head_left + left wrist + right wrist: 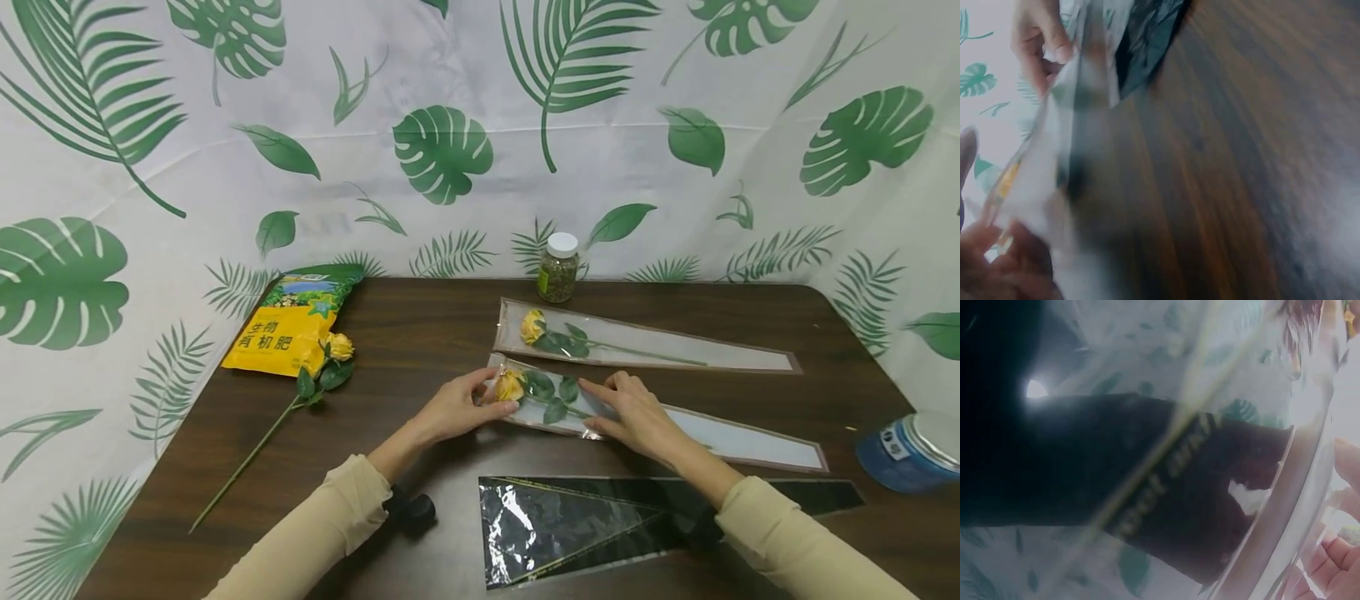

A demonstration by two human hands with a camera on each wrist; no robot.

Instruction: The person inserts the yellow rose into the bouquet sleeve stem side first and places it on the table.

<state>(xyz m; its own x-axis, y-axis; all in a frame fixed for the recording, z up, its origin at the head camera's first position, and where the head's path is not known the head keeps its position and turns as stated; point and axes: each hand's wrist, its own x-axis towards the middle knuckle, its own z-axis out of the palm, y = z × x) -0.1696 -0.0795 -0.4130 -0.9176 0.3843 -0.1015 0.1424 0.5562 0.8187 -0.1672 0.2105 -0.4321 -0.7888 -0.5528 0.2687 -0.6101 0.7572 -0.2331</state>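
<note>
A clear, pale-bordered flower sleeve lies across the middle of the table with a yellow rose inside. At its wide end, my left hand holds the sleeve beside the bloom, thumb on the near edge. In the left wrist view, the left fingers pinch the film. My right hand grips the sleeve farther along the stem, index finger toward the far edge and thumb at the near one. Part of the stem is hidden under the right hand. In the right wrist view, the right fingers show behind the shiny film.
Behind lies another sleeved yellow rose, near a white-lidded jar. In front are clear sleeves with a dark look. At left, a loose rose leans against a yellow fertilizer bag. A blue can stands right.
</note>
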